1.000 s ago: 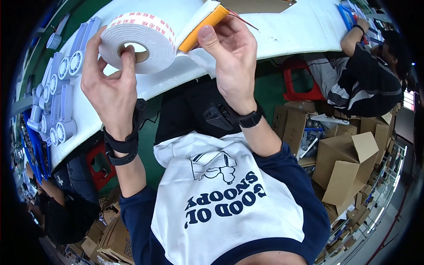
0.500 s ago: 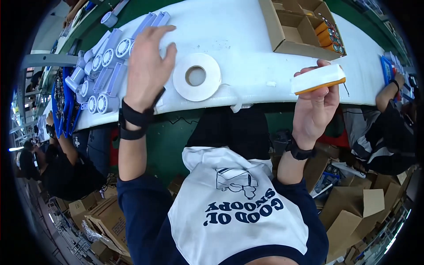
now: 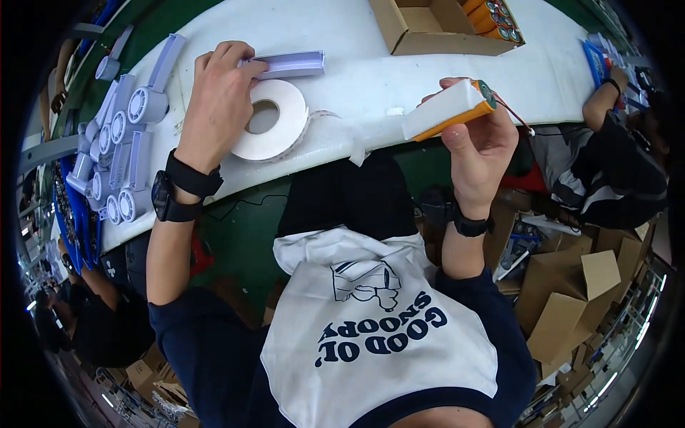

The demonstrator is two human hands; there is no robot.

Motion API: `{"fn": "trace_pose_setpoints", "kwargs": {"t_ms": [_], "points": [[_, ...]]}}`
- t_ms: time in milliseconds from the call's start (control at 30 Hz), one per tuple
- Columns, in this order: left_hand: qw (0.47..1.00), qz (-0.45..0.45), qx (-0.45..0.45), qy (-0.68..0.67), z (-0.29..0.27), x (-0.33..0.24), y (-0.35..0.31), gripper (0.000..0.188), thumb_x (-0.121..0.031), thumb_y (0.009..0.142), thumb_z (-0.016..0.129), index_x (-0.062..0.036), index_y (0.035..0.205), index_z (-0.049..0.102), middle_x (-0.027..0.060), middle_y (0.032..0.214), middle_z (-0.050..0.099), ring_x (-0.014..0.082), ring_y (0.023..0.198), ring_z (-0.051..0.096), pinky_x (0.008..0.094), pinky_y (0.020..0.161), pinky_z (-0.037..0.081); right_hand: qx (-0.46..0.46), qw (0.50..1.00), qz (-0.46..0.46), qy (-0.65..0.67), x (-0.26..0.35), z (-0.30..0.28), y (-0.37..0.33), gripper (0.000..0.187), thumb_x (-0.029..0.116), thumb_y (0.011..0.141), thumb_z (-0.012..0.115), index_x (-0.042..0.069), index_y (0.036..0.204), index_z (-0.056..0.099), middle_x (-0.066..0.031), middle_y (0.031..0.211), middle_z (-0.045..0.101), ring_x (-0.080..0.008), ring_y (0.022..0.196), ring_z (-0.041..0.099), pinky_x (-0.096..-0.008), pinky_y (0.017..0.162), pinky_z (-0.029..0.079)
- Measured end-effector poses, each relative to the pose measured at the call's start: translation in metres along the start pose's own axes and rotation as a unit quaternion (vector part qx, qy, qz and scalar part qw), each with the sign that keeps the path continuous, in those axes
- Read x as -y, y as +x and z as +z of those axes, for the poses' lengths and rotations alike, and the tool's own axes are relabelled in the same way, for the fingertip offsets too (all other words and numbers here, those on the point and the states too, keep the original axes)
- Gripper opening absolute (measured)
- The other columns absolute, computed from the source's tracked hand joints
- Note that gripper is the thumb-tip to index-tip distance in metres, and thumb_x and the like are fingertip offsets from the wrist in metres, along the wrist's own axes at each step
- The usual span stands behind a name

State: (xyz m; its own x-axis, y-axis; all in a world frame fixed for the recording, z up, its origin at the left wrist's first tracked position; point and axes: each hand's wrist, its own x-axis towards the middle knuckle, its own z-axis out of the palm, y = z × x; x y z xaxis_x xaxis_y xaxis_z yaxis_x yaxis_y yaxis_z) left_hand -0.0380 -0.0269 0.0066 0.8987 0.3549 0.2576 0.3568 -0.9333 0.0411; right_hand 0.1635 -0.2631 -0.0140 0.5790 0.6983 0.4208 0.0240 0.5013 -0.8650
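A lavender trough-shaped housing (image 3: 298, 64) has arrived in the left hand's (image 3: 217, 93) pinch; the right hand's (image 3: 484, 146) curled fingers hold an orange battery pack (image 3: 451, 114). Part-gathering seems underway; lifting would call for a firm pinch.

On one worktop (image 3: 349, 100) there are one white tape roll (image 3: 289, 118) and one open carton (image 3: 453, 45), containing several orange packs (image 3: 492, 20); one held pack (image 3: 453, 112) is outside. Lavender parts: one separate piece (image 3: 298, 64), more than six piled pieces (image 3: 120, 128).

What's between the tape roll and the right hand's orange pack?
Head view: a loose tape end, a small white scrap and, nearer the edge of the table, a pale strip.
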Motion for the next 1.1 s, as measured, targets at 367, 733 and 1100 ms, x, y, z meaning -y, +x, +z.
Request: {"fn": "trace_pose_setpoints", "kwargs": {"t_ms": [367,733,1100], "points": [[0.993,-0.048,0.005,-0.11,-0.009,-0.003,0.006,0.012,-0.001,0.081,0.067,0.0005,0.093,0.068,0.0102,0.099,0.064,0.0276,0.095,0.06,0.0389,0.089,0.046,0.102,0.982,0.04,-0.157,0.002,0.031,0.039,0.039,0.008,0.086,0.076,-0.002,0.121,0.062,-0.0135,0.104,0.069,-0.0176,0.091,0.068,-0.0289,0.079,0.056],[0.94,-0.126,-0.092,-0.304,-0.005,0.014,0.002,0.015,-0.007,0.083,0.074,0.0001,0.096,0.073,0.007,0.101,0.074,0.0163,0.085,0.069,0.0278,0.081,0.054,0.29,0.895,0.053,-0.334,-0.003,0.091,0.112,0.038,0.003,0.081,0.076,0.006,0.115,0.06,-0.0109,0.093,0.07,-0.0185,0.079,0.071,-0.027,0.068,0.055],[0.943,-0.122,-0.116,-0.287,0.002,0.013,0.002,0.02,-0.011,0.084,0.075,-0.0028,0.103,0.075,0.0078,0.098,0.075,0.0174,0.086,0.072,0.0276,0.082,0.055,0.427,0.781,-0.043,-0.454,-0.025,0.096,0.113,0.024,0.014,0.088,0.067,0.008,0.11,0.06,-0.0156,0.082,0.066,-0.0348,0.073,0.065,-0.0395,0.066,0.05]]}}
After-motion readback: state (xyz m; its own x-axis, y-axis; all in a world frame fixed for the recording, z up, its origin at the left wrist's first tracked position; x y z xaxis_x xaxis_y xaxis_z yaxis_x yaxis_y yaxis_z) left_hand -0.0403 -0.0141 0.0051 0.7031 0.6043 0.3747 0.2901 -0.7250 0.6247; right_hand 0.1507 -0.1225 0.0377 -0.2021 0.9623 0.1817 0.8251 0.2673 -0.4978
